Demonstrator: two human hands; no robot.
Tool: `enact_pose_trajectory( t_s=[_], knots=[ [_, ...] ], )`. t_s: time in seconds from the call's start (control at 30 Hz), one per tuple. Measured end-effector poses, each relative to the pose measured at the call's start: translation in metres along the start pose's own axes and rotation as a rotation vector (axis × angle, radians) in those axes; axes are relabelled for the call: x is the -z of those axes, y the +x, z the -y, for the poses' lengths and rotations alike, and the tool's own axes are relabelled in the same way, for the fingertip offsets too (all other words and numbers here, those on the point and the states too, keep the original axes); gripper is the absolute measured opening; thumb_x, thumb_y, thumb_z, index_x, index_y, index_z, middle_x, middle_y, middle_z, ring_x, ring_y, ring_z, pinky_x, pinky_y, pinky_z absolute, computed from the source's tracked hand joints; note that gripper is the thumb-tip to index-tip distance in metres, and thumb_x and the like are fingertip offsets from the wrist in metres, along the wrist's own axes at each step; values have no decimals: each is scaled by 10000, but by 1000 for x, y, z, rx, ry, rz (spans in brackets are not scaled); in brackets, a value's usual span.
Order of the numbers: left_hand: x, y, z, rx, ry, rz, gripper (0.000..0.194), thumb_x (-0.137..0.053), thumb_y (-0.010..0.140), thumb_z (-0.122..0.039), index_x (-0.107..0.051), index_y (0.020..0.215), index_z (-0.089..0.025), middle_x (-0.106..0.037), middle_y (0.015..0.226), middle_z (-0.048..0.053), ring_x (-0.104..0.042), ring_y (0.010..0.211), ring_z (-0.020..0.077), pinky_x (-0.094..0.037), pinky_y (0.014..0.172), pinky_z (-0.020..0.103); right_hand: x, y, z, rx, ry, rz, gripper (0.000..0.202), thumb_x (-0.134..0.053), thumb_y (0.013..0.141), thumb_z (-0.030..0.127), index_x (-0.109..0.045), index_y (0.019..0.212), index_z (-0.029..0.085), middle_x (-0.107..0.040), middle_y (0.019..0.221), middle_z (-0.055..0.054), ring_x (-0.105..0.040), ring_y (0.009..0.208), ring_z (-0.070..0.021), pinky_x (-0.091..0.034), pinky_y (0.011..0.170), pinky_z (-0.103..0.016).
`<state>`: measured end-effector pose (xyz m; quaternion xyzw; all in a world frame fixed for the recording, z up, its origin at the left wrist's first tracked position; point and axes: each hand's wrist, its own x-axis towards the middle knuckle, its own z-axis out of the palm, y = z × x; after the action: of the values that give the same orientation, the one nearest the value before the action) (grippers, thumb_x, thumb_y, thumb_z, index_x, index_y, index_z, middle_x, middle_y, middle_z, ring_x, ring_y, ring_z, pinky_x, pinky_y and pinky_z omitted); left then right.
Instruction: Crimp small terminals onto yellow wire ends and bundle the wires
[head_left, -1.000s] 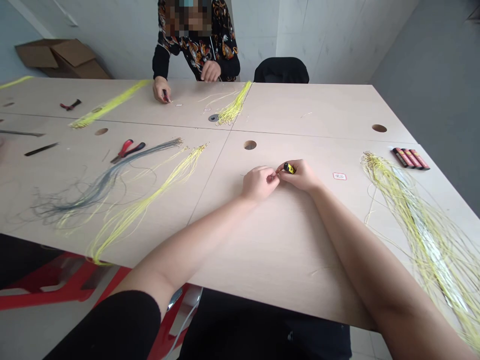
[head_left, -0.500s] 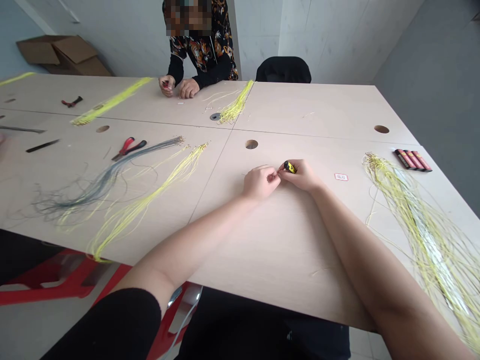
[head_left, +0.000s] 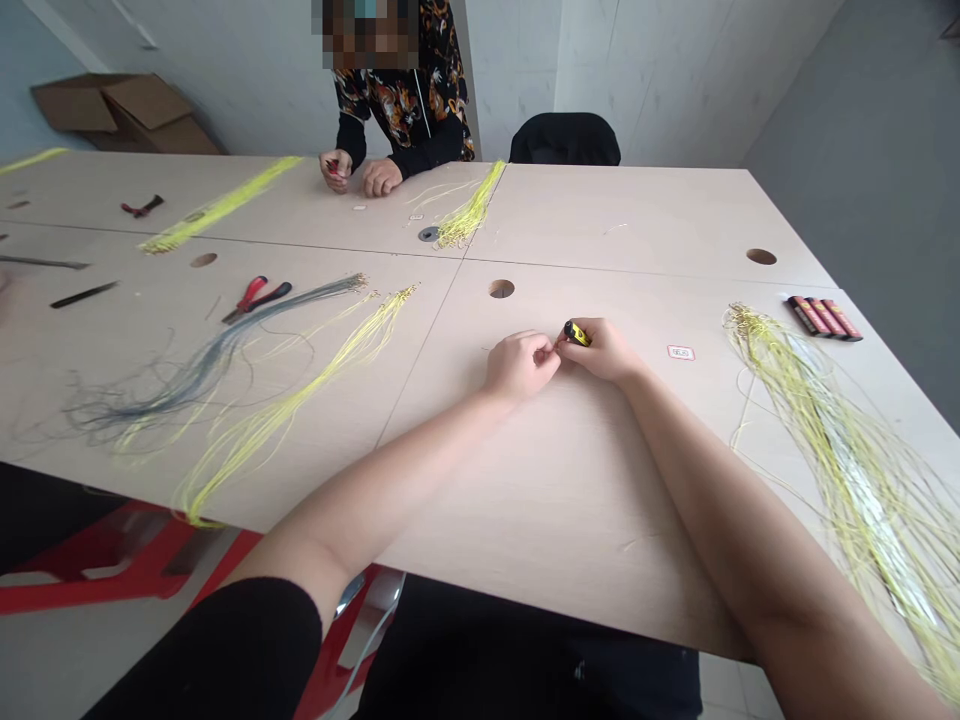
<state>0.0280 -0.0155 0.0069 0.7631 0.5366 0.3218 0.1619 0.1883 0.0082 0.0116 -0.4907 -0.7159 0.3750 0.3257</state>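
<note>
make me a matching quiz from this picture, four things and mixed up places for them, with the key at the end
Things
1. yellow-and-black cylinder
2. grey strands
3. three pink-and-black cylinders
4. cardboard box

Places
A. behind the table, toward the picture's left edge
B. held in the right hand
C. near the table's right-hand edge
D. next to the nearer red-and-black pliers

Pairs: 1-B, 2-D, 3-C, 4-A
</note>
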Motion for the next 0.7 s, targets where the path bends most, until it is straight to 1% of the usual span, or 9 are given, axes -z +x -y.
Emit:
enact_pose_trajectory(
  t_s=[0.27,0.7],
  knots=[
    [-3,5,8,98,-139,-23,126,-565,740,-217,-573,618,-190,-669,702,5,-586,687,148,-435,679,268,0,0,-2,17,4,-12,147,-521,651,318,-547,646,173,-510,625,6,-408,617,-119,-325,584,-269],
    [-4,6,11,70,-206,-16,130,-539,734,-209,-556,607,-183,-638,666,-8,-548,659,132,-399,644,262,0,1,-3,3,0,-10,169,-524,665,332,-569,674,169,-491,611,15,-397,610,-117,-310,573,-271]
  ],
)
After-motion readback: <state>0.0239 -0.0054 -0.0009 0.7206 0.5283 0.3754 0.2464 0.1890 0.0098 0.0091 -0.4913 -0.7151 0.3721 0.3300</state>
